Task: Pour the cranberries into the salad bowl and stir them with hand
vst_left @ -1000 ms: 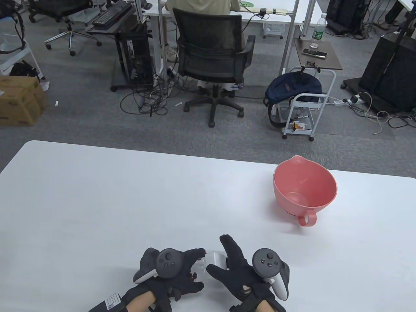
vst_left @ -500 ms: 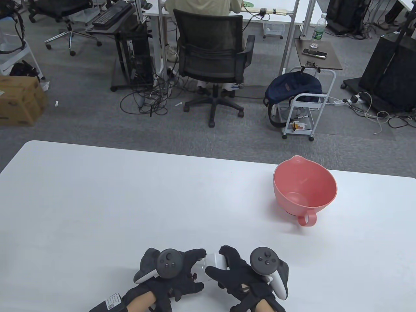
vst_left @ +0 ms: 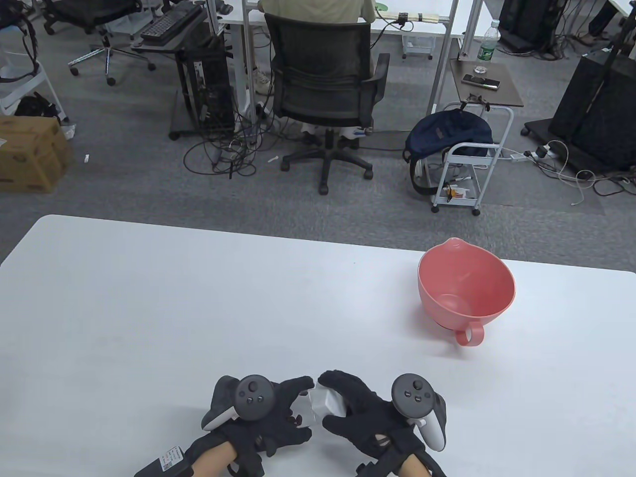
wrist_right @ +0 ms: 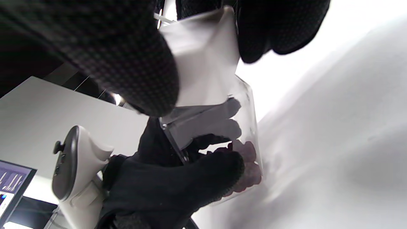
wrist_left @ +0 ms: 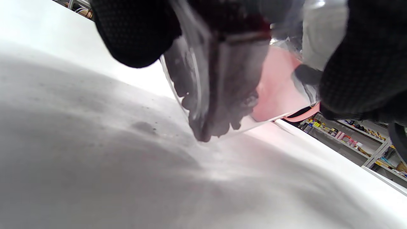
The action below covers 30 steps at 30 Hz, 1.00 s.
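A small clear container (vst_left: 307, 416) with a white lid (vst_left: 325, 401) stands near the table's front edge, between my two hands. Dark red cranberries (wrist_left: 222, 121) lie at its bottom (wrist_right: 248, 171). My left hand (vst_left: 299, 410) grips the clear body (wrist_right: 244, 105) from the left. My right hand (vst_left: 332, 400) curls its fingers over the lid (wrist_right: 203, 63), thumb on the near side. The pink salad bowl (vst_left: 466, 290), with a spout and a loop handle, stands to the far right, apart from both hands, and looks empty.
The white table (vst_left: 198, 308) stretches wide to the left and ahead. Beyond its far edge lie an office floor, a person seated on a black chair (vst_left: 323, 74), a white cart (vst_left: 467, 164) and cables.
My right hand's fingers, stretched out a second ago, have curled down over the white lid. The left hand keeps its hold on the container. The bowl has not moved.
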{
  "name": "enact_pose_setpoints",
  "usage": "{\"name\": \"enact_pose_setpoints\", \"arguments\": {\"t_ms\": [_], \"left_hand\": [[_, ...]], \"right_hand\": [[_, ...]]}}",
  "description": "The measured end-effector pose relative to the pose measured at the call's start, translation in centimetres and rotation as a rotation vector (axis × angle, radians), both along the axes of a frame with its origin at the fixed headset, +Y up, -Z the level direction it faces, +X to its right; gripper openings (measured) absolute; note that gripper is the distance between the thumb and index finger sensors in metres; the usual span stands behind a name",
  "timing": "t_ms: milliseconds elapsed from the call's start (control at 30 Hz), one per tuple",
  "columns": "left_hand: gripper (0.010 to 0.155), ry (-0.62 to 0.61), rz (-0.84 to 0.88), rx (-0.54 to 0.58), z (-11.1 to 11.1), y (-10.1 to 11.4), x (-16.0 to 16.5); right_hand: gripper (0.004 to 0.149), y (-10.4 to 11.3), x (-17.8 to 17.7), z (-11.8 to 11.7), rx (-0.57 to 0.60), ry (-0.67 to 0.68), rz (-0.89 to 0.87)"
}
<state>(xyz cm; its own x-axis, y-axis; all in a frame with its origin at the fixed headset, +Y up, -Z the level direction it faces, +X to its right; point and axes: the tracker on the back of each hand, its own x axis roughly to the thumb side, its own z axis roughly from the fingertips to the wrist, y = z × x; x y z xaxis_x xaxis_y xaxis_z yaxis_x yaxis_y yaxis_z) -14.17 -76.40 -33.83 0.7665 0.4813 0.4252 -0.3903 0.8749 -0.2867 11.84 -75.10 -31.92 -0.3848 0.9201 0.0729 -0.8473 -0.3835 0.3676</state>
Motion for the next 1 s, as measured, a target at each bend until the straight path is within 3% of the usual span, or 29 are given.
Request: {"name": "enact_pose_setpoints", "arguments": {"t_ms": [167,267,533,767,1000], "left_hand": [[0.096,0.027,0.026,-0.035,-0.5,-0.2,-0.7],[0.096,0.057,0.055,-0.032,-0.6,-0.2,-1.1],[0.096,0.095,0.102,-0.013,-0.6,-0.2,-1.3],[0.096,0.102,0.105,-0.014,-0.7,-0.2,-1.4],[0.096,0.107,0.113,-0.010,-0.7,-0.2,-1.4]], "right_hand": [[0.070,1.0,1.5,0.1,0.130,-0.113,0.047],[0.068,1.1,2.4,0.2,0.124,-0.213,0.069],[0.071,0.8,6.1,0.2,0.148,-0.593,0.360],[0.074,0.0,7.5,-0.3,0.065,-0.675,0.540],[0.075,-1.5,7.6,-1.0,-0.030,-0.662,0.704]]}}
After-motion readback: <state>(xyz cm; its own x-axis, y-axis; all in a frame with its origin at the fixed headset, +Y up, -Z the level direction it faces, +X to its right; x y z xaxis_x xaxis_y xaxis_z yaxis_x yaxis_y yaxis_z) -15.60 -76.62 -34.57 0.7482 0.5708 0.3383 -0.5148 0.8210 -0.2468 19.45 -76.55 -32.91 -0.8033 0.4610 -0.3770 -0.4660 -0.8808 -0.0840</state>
